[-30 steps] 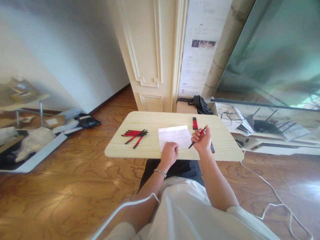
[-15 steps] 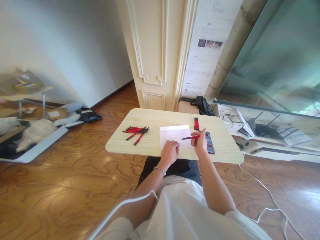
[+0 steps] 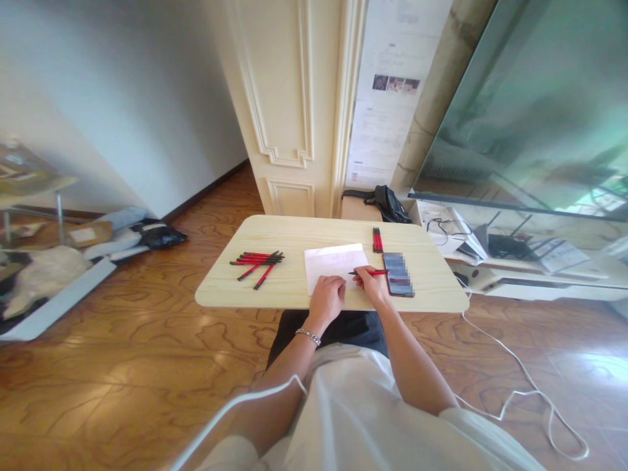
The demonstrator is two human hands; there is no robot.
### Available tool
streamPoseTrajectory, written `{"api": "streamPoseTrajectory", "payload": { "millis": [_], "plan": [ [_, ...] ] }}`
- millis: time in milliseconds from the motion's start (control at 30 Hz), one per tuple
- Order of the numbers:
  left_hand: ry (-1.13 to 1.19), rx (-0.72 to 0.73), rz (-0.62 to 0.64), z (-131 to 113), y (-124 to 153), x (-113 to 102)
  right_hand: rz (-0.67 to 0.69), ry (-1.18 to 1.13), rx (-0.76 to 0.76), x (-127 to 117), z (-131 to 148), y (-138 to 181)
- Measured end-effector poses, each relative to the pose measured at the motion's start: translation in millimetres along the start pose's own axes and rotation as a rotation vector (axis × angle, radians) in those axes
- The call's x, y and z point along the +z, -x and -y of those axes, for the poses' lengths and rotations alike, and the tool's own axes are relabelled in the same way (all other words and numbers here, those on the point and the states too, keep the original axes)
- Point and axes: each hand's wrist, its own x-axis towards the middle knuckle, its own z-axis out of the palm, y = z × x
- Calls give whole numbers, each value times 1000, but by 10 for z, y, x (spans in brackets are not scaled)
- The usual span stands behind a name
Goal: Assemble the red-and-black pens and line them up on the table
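On the white sheet of paper (image 3: pixel 326 258), my left hand (image 3: pixel 327 297) rests at the near edge, fingers curled close together and holding it down. My right hand (image 3: pixel 371 286) is closed in a writing grip around a red and black pen (image 3: pixel 380 271), whose dark tip points left over the paper's right part. Faint marks show on the sheet, too small to read. Several red and black pens (image 3: pixel 258 258) lie in a loose pile to the left. Beyond the right hand, a few matching pens (image 3: pixel 377 240) lie side by side. A phone (image 3: pixel 400 275) lies right of that hand, its screen blurred.
The light wooden table (image 3: pixel 294 229) has rounded corners. Behind it stand a cream panelled door (image 3: pixel 282 85) and a black bag (image 3: pixel 392 204). A white cable (image 3: pixel 510 353) trails over the floor at right. Packages (image 3: pixel 157 233) lie on the floor at left.
My right hand has moved left and down, bringing the pen's tip over the paper and uncovering more of the phone. The left hand stays on the sheet. The camera view has shifted slightly.
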Motion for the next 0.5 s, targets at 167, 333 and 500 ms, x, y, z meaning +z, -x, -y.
{"api": "streamPoseTrajectory", "payload": {
  "millis": [167, 333, 500],
  "plan": [
    [-6, 14, 6, 18, -4, 18, -34, 246, -102, -7, -38, 8],
    [-7, 21, 9, 37, -3, 39, 11, 340, -138, 14, -41, 14],
    [-5, 13, 6, 39, -2, 47, 36, 390, -166, 28, -13, 19]
  ]
}}
